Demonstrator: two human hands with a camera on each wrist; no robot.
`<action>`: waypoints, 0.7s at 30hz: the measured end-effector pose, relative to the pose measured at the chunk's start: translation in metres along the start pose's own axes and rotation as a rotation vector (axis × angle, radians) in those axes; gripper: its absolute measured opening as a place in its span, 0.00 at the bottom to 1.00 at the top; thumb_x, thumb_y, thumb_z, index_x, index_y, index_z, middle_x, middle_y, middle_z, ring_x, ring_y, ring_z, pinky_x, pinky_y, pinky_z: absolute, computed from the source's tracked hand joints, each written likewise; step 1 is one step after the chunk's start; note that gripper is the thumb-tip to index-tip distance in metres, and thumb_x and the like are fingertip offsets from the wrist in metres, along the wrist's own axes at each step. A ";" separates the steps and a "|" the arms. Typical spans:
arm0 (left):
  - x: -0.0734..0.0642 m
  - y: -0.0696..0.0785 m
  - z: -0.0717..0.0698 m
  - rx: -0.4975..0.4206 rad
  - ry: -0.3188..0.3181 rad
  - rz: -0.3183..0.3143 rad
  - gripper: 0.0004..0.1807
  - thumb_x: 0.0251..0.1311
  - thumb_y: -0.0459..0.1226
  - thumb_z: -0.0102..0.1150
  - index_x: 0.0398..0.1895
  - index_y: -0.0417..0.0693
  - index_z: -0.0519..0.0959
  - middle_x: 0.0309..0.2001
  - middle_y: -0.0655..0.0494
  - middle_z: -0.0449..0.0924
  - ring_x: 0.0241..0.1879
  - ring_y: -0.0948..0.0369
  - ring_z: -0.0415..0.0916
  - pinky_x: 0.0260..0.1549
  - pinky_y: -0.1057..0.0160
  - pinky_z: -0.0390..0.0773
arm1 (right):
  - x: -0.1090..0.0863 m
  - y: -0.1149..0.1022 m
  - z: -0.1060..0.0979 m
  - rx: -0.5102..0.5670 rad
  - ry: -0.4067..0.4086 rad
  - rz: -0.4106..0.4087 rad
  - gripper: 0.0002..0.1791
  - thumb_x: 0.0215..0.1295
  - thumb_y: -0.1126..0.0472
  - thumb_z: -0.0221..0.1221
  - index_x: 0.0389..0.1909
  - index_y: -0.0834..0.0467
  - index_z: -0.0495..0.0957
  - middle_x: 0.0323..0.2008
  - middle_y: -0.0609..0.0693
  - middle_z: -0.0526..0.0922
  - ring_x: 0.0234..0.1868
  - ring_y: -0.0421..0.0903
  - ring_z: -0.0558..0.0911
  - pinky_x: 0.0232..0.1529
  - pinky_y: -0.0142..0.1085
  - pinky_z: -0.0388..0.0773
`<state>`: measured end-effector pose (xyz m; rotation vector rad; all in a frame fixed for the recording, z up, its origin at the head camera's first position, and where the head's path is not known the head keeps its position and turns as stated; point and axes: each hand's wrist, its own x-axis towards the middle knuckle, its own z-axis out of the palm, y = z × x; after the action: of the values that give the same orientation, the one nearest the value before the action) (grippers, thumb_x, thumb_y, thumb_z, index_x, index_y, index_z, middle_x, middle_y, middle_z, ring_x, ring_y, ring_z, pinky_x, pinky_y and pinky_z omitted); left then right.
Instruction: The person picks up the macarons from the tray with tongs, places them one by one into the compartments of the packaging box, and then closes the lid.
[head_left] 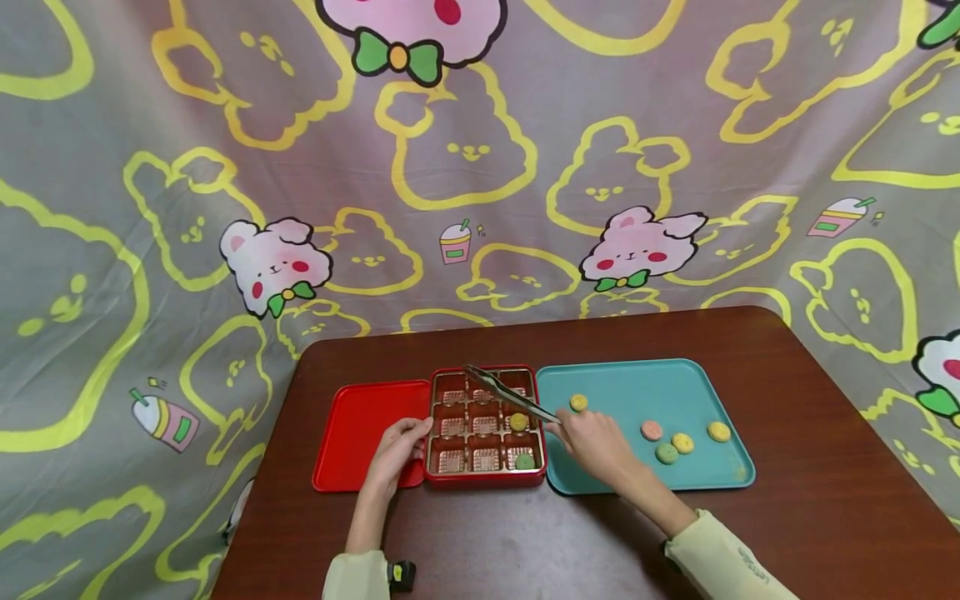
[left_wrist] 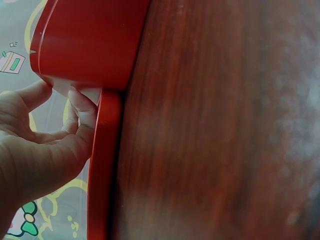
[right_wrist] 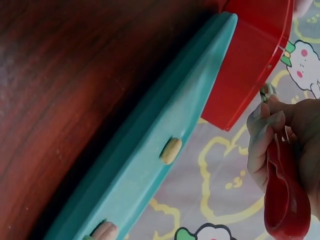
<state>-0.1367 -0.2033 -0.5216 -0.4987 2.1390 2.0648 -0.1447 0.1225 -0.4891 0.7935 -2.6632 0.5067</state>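
My right hand [head_left: 597, 442] grips metal tongs [head_left: 513, 397] by their red handle [right_wrist: 287, 200]. The tongs reach leftward over the red divided box [head_left: 486, 479], their tips over its back row. A yellow round biscuit [head_left: 518, 422] sits in the box's middle-right compartment, and a green round biscuit [head_left: 524, 461] in the front-right one. My left hand [head_left: 397, 450] holds the box at its left side, its fingers and thumb bent against the side wall [left_wrist: 90, 45]. The back-right compartment is partly covered by the tongs.
A teal tray [head_left: 615, 383] adjoins the box on the right. On it lie several round biscuits, among them a lone yellow biscuit [head_left: 578, 402], a pink biscuit [head_left: 651, 430] and a green biscuit [head_left: 667, 453]. A red tray [head_left: 352, 425] is on the left, beside my left hand.
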 end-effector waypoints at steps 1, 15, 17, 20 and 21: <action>0.000 0.000 0.000 0.000 0.000 -0.001 0.13 0.71 0.38 0.62 0.44 0.34 0.76 0.30 0.54 0.75 0.29 0.61 0.71 0.27 0.68 0.75 | 0.000 0.000 0.001 0.000 -0.003 0.002 0.19 0.67 0.57 0.69 0.23 0.54 0.69 0.14 0.42 0.60 0.14 0.39 0.63 0.13 0.36 0.63; -0.001 0.000 0.000 -0.009 -0.012 0.007 0.14 0.72 0.39 0.62 0.44 0.35 0.77 0.30 0.55 0.75 0.29 0.62 0.71 0.27 0.68 0.75 | -0.002 0.000 0.005 0.009 -0.023 0.073 0.20 0.69 0.53 0.67 0.26 0.57 0.68 0.14 0.43 0.60 0.12 0.40 0.63 0.13 0.37 0.63; 0.000 0.000 0.000 -0.014 -0.014 0.009 0.13 0.71 0.38 0.62 0.44 0.35 0.77 0.29 0.55 0.75 0.28 0.62 0.71 0.27 0.69 0.74 | -0.002 0.001 0.002 0.023 -0.013 0.109 0.19 0.69 0.52 0.67 0.28 0.58 0.70 0.14 0.43 0.60 0.12 0.40 0.61 0.13 0.36 0.61; 0.001 0.000 0.000 -0.019 -0.012 0.012 0.12 0.71 0.38 0.62 0.42 0.35 0.77 0.29 0.55 0.75 0.28 0.62 0.71 0.27 0.69 0.74 | -0.003 0.004 -0.005 0.045 0.003 0.159 0.20 0.68 0.51 0.69 0.32 0.61 0.72 0.13 0.44 0.61 0.12 0.41 0.62 0.13 0.37 0.62; 0.001 -0.001 0.000 -0.017 -0.011 0.012 0.12 0.71 0.38 0.62 0.42 0.35 0.77 0.29 0.55 0.75 0.28 0.62 0.71 0.27 0.69 0.74 | -0.003 0.005 -0.008 0.047 0.003 0.176 0.20 0.67 0.50 0.69 0.34 0.62 0.73 0.13 0.44 0.61 0.12 0.41 0.62 0.14 0.37 0.62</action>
<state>-0.1370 -0.2037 -0.5225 -0.4767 2.1253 2.0894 -0.1438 0.1314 -0.4849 0.5729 -2.7414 0.6152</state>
